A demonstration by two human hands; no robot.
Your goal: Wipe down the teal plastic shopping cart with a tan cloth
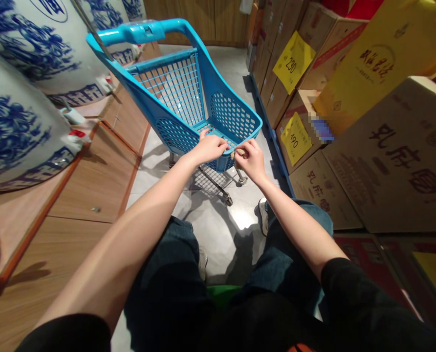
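A blue plastic shopping cart (230, 102) with lattice sides stands in front of me, its low end facing me. My left hand (211, 147) is at the near rim, fingers bent over it and one finger pointing up. At the near right corner, just beside it, my right hand (251, 159) is closed with fingertips pinched. A small tan, crumpled-looking piece (241, 153) shows between those fingers and against the rim; its kind is too small to tell. The bottom of the cart basket shows no goods.
Large blue-and-white porcelain jars (23, 127) stand on a wooden cabinet (89, 171) to my left. Stacked cardboard boxes (394, 161) with yellow price cards (296, 139) line the right side, on a blue pallet (282, 171). Grey floor tiles (218, 254) run between them.
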